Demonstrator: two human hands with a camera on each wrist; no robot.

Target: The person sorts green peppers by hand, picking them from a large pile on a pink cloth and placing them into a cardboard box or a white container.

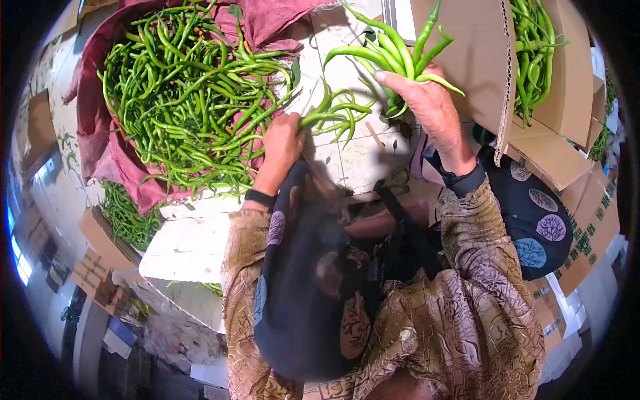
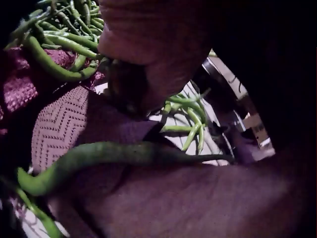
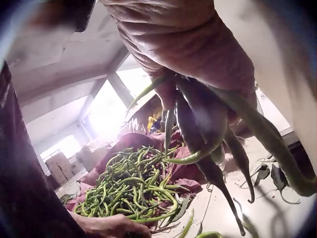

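My right hand [image 1: 430, 100] grips a bunch of long green chili peppers [image 1: 393, 53] beside a cardboard box. In the right wrist view, the peppers [image 3: 198, 124] hang below the curled fingers, their tips pointing in several directions. My left hand [image 1: 283, 140] is curled at the right edge of a large pile of green chili peppers [image 1: 180, 93] on a dark pink cloth. Several peppers [image 1: 340, 110] fan out from its fingers over the white floor. One long curved pepper [image 2: 99, 156] crosses in front of the palm in the left wrist view; the fingertips are hidden there.
The cardboard box [image 1: 473, 60] stands close on the right, with more green peppers [image 1: 533, 60] inside. To the lower left, another box [image 1: 107, 233] holds peppers beside a white foam-like box [image 1: 190, 250]. Dark leaf scraps [image 3: 280, 178] lie on the pale floor.
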